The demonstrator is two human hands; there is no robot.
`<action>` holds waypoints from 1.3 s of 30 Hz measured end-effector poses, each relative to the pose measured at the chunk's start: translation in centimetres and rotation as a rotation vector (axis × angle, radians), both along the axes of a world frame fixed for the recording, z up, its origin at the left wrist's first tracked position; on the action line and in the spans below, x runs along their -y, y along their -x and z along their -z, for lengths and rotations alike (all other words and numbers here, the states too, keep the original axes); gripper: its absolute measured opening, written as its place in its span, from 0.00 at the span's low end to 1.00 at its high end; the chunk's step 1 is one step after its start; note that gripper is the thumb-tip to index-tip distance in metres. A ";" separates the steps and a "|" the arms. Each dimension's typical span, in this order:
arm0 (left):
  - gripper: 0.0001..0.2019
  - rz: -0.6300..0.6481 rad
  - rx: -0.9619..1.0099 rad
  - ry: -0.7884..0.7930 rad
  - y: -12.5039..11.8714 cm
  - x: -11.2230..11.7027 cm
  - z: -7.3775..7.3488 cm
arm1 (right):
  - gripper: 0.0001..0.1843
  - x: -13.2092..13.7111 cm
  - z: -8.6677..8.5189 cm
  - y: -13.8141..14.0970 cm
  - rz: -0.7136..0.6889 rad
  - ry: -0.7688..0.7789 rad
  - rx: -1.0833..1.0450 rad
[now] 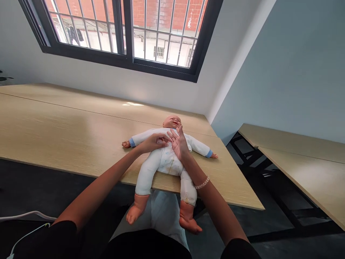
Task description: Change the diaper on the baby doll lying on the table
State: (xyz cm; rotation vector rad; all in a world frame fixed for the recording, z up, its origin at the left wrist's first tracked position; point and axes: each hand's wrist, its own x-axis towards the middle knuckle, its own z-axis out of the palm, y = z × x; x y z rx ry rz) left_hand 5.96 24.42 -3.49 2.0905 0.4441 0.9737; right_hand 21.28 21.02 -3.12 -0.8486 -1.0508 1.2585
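Observation:
A baby doll (169, 160) in white clothing with blue cuffs lies on its back on the wooden table (54, 126). Its arms are spread and its lower legs hang past the near edge. Over the doll's chest, my left hand (156, 142) has its fingers curled in towards the thumb; whatever may be between them cannot be made out. My right hand (179, 145) is beside it, palm turned up and fingers stretched out, close to the left fingertips. It appears to hold nothing. A beaded bracelet (202, 183) circles my right wrist. Brownish stains mark the doll's lower clothing.
A second wooden table (302, 165) on a black frame stands to the right, with a gap between the two. Behind the table is a wall with a barred window (129, 36). A white cable (29, 215) runs at the lower left.

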 end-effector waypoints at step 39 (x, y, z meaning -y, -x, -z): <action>0.31 -0.317 -0.649 -0.432 1.0 7.4 0.7 | 0.32 9.8 2.2 -3.3 0.129 -0.421 1.493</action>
